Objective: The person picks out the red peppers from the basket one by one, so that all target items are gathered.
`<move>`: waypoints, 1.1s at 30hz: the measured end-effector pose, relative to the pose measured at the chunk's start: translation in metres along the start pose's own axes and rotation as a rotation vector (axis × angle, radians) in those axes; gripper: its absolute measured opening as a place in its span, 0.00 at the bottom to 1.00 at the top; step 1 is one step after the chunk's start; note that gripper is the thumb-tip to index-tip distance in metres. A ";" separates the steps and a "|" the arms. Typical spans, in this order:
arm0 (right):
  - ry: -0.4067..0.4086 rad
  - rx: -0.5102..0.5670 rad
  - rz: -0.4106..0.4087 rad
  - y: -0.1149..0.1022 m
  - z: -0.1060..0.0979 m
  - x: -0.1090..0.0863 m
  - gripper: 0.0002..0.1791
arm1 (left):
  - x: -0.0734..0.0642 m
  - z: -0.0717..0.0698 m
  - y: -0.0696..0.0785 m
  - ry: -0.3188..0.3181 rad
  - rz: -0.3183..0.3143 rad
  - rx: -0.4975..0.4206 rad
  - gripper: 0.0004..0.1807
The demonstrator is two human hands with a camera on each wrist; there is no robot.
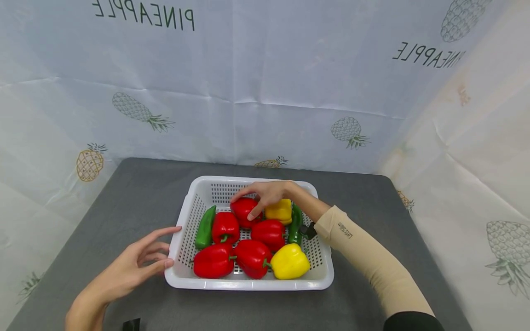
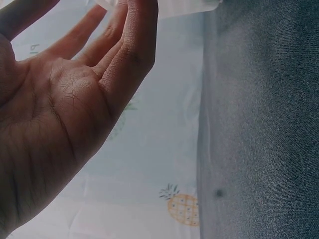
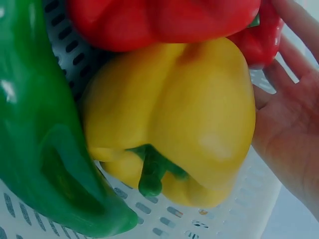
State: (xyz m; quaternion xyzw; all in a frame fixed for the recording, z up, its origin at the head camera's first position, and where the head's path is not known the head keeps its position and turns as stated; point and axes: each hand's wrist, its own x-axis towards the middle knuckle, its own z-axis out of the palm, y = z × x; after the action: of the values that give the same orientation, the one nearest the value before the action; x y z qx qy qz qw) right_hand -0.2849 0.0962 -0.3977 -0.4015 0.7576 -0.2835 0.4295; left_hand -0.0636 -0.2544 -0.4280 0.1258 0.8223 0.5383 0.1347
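From right wrist only, rear yellow pepper's (image 3: pixel 214 109) stem (image 3: pixel 151 174)

Wore a beige fabric right sleeve (image 1: pixel 368 255) with small dark lettering (image 1: pixel 344 230), a black upper sleeve (image 1: pixel 414 321) and, apparently, a blocky black wrist camera (image 1: pixel 308 231).

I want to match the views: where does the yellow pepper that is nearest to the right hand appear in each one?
Head: the yellow pepper is just right of centre, below mid-height, under the right hand and wrist.
Left wrist: not in it.
Right wrist: large, in the middle, between the green pepper at left and the hand at right.
Shared landmark: the white basket, only a sliver at the left wrist view's top.
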 end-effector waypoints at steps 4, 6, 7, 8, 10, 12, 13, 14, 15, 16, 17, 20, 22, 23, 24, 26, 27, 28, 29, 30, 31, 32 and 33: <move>0.023 -0.005 -0.005 0.000 0.002 0.000 0.37 | 0.000 0.000 0.000 -0.003 0.006 -0.005 0.37; 0.028 0.003 -0.015 0.000 0.003 0.000 0.37 | -0.001 -0.001 -0.001 -0.004 0.015 -0.005 0.37; 0.032 0.010 -0.022 -0.001 0.003 0.000 0.36 | -0.001 -0.001 -0.001 -0.004 0.020 -0.005 0.37; 0.035 0.015 -0.028 -0.001 0.003 -0.001 0.36 | -0.001 -0.001 -0.001 -0.004 0.025 -0.004 0.37; 0.043 0.025 -0.039 -0.001 0.003 -0.002 0.36 | -0.001 -0.001 -0.002 -0.002 0.029 -0.002 0.37; 0.053 0.030 -0.045 -0.002 0.003 -0.003 0.37 | -0.001 -0.001 -0.002 0.001 0.029 -0.002 0.38; 0.057 0.026 -0.046 -0.003 0.003 -0.004 0.37 | -0.001 -0.001 -0.002 0.002 0.029 -0.001 0.38; 0.059 0.021 -0.047 -0.003 0.003 -0.004 0.37 | -0.001 -0.001 -0.002 0.002 0.029 -0.003 0.38; 0.062 0.014 -0.048 -0.004 0.003 -0.005 0.37 | -0.001 -0.002 -0.002 0.003 0.027 -0.001 0.38; 0.066 0.005 -0.050 -0.004 0.003 -0.005 0.38 | -0.001 -0.002 -0.002 0.003 0.028 -0.003 0.37; 0.069 -0.004 -0.053 -0.005 0.003 -0.006 0.38 | -0.001 -0.001 -0.002 0.002 0.030 -0.004 0.37; 0.079 -0.024 -0.068 -0.006 0.003 -0.008 0.38 | -0.001 -0.001 -0.001 -0.002 0.033 -0.010 0.37; 0.086 -0.030 -0.080 -0.007 0.003 -0.009 0.39 | -0.001 -0.001 -0.001 -0.005 0.032 -0.016 0.37; 0.089 -0.031 -0.086 -0.007 0.003 -0.010 0.39 | -0.001 -0.001 -0.001 -0.007 0.030 -0.018 0.37; 0.092 -0.033 -0.090 -0.007 0.003 -0.011 0.39 | -0.001 -0.001 -0.001 -0.007 0.026 -0.020 0.37; 0.099 -0.035 -0.100 -0.007 0.002 -0.013 0.39 | -0.001 -0.001 -0.001 -0.009 0.022 -0.024 0.37; 0.103 -0.038 -0.104 -0.007 0.001 -0.014 0.39 | -0.001 -0.001 -0.001 -0.009 0.021 -0.027 0.37; 0.107 -0.041 -0.109 -0.007 0.001 -0.015 0.39 | -0.001 -0.001 -0.001 -0.009 0.022 -0.028 0.37; 0.110 -0.045 -0.114 -0.007 0.000 -0.016 0.40 | -0.001 -0.001 -0.001 -0.009 0.025 -0.029 0.37; 0.112 -0.046 -0.120 -0.008 0.000 -0.017 0.40 | -0.001 -0.001 -0.001 -0.008 0.028 -0.030 0.37; 0.113 -0.047 -0.127 -0.008 -0.001 -0.018 0.40 | -0.002 -0.001 -0.001 -0.007 0.033 -0.030 0.37; 0.114 -0.048 -0.133 -0.008 -0.001 -0.019 0.40 | -0.002 -0.001 -0.001 -0.006 0.037 -0.029 0.37; 0.114 -0.047 -0.140 -0.008 -0.002 -0.020 0.40 | -0.002 -0.001 -0.001 -0.006 0.041 -0.029 0.37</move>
State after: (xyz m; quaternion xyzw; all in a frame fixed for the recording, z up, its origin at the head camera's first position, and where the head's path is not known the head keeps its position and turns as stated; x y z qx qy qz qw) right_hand -0.2773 0.1091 -0.3820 -0.4466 0.7575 -0.3172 0.3552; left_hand -0.0621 -0.2564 -0.4289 0.1421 0.8114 0.5523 0.1278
